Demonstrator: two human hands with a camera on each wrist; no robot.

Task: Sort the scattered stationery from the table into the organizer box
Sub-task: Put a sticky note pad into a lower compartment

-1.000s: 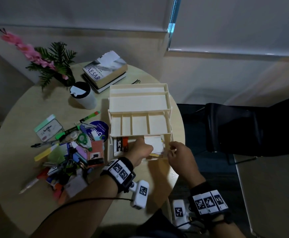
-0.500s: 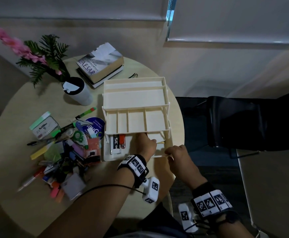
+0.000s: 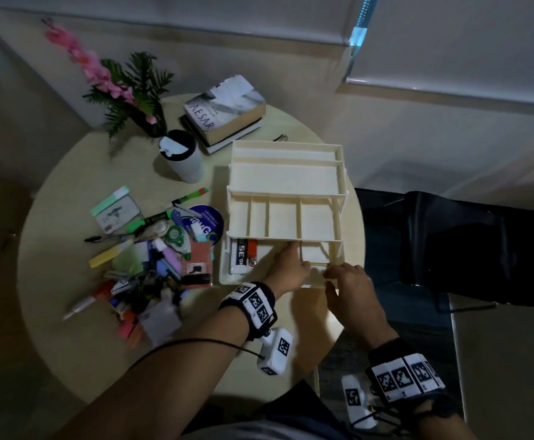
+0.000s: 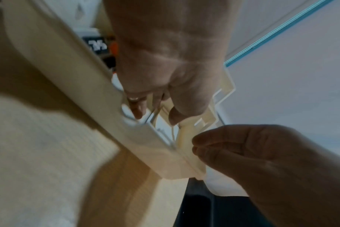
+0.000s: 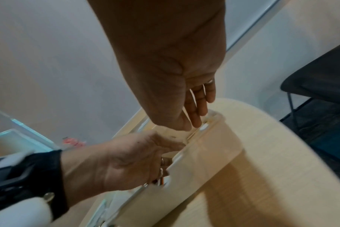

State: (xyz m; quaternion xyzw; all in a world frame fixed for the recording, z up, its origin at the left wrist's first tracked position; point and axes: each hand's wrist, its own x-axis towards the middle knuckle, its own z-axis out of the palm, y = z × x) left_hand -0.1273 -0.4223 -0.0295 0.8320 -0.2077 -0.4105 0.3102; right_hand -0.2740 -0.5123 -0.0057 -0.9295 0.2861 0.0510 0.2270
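Note:
The cream tiered organizer box (image 3: 286,182) stands at the table's right side with its bottom tray (image 3: 249,282) pulled forward. A black-and-white eraser (image 3: 241,256) and an orange item (image 3: 252,250) lie in the tray's left part, and a white pad (image 3: 316,254) lies in its right part. My left hand (image 3: 302,258) reaches into the tray with fingers curled at the pad's left edge; what they hold is hidden. My right hand (image 3: 332,276) pinches the tray's front right corner (image 5: 204,161). The scattered stationery (image 3: 151,265) is piled left of the box.
A lidded cup (image 3: 183,157), stacked books (image 3: 224,109) and a flower pot (image 3: 132,90) stand at the table's back. A black chair (image 3: 465,242) is close on the right. The box sits near the table's right edge (image 3: 359,236).
My left hand has slid from on top of the white pad to its left edge. My right hand has come down onto the tray's front right corner.

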